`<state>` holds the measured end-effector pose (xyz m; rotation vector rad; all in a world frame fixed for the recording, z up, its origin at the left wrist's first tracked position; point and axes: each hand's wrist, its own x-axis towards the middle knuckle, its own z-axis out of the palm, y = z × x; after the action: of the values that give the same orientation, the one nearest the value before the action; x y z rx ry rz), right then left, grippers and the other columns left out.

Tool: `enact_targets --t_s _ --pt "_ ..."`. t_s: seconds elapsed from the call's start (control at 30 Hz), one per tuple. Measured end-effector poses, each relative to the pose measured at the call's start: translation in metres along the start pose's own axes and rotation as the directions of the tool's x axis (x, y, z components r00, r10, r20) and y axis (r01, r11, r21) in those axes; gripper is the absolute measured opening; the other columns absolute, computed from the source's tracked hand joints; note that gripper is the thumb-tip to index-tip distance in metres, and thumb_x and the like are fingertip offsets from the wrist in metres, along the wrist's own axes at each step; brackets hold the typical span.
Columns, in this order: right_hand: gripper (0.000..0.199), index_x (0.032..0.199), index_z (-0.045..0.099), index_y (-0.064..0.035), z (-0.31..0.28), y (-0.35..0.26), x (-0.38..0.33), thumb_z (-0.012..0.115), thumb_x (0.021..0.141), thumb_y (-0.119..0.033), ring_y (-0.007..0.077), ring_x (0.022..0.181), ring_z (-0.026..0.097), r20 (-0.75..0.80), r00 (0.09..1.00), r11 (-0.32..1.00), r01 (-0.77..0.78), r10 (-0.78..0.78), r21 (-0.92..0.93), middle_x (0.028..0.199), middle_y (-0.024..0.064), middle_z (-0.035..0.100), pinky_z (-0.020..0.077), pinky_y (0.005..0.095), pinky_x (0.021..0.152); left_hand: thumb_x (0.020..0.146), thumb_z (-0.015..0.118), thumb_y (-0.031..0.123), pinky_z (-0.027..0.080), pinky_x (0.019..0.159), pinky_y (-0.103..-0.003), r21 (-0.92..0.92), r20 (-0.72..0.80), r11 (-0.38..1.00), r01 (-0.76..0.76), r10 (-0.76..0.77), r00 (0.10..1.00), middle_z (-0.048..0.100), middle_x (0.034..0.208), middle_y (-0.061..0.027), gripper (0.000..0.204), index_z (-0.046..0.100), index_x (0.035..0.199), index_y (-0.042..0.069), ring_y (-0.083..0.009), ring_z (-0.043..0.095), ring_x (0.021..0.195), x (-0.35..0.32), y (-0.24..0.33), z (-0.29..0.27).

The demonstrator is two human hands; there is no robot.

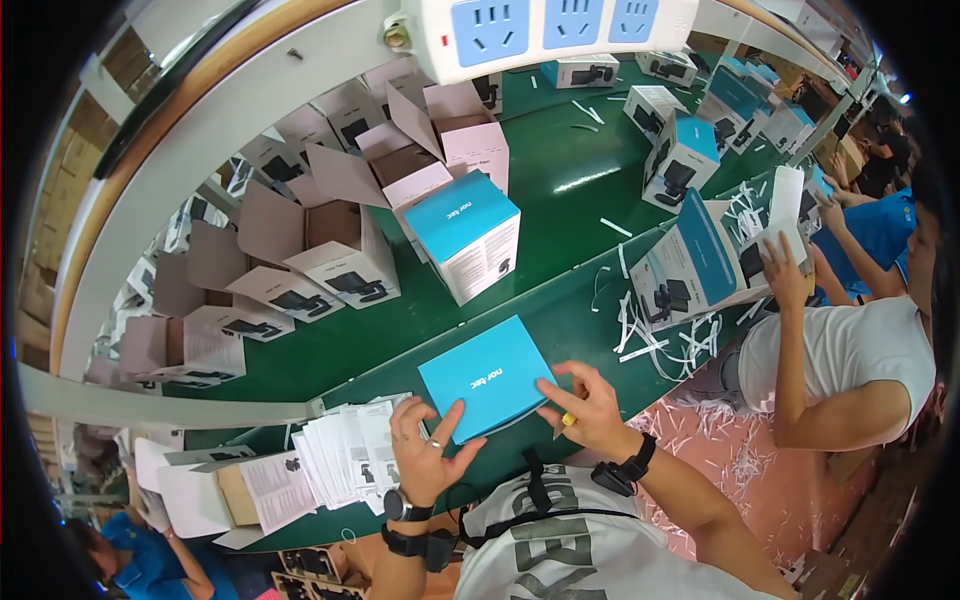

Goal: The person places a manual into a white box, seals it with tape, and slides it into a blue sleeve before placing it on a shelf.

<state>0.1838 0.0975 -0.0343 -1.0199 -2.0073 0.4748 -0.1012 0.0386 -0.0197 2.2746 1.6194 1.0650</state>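
A closed box with a bright blue lid (484, 375) stands on the green bench in front of me. My left hand (425, 448) is at its near left corner, fingers apart, with the index finger touching the lid's edge. At the near right corner is my right hand (585, 408), its fingertips on the lid's edge. Tucked in the curled fingers of that hand is a small yellow tool (569, 419) with a thin pointed tip, perhaps a cutter. Beside my left hand lies a fanned stack of printed white leaflets (345, 452).
Open cartons (345, 265) line the bench's far left, with a closed blue-topped box (463, 232) beside them. A power strip (560, 35) hangs overhead. On the right, a co-worker (840, 370) handles an open box (690, 265) near white strip scraps (670, 345). Another person (150, 550) works at lower left.
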Motion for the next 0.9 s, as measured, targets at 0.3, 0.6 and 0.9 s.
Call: enact_targets --t_s 0.3,0.6,0.9 --pt "0.045 0.125 0.077 -0.0158 0.02 0.013 -0.012 0.084 0.081 -0.016 0.0173 0.072 0.068 0.029 0.992 0.993 0.12 -0.119 -0.02 0.139 0.0061 0.07 0.0514 0.032 0.063 0.092 0.074 0.048 0.03 0.123 -0.064 0.286 0.331 0.956 -0.069 -0.031 0.943 0.035 0.168 -0.0222 0.081 0.046 0.159 0.011 -0.0514 0.03 0.154 0.047 0.042 0.046" --pt "0.034 0.115 0.081 -0.0162 -0.004 0.017 0.02 0.083 0.081 -0.012 0.013 0.073 0.07 0.094 0.985 0.989 0.142 -0.144 0.028 0.127 -0.0008 0.077 0.0506 0.0302 0.059 0.088 0.074 0.061 0.027 0.122 -0.068 0.384 0.314 0.917 -0.103 -0.025 0.949 0.031 0.165 -0.0331 0.091 0.046 0.161 0.014 -0.0562 0.029 0.152 0.077 0.042 0.014" --pt "0.031 0.113 0.077 -0.0054 0.001 0.055 0.083 0.085 0.083 -0.008 0.0277 0.099 0.075 -0.144 0.984 0.973 -0.072 0.106 0.221 0.12 0.015 0.076 0.0591 0.0356 0.087 0.071 0.087 0.068 0.034 0.116 -0.067 0.317 0.308 0.947 -0.05 -0.053 0.95 0.043 0.148 -0.0383 0.109 0.048 0.157 0.012 -0.0596 0.043 0.135 0.117 -0.027 -0.031"
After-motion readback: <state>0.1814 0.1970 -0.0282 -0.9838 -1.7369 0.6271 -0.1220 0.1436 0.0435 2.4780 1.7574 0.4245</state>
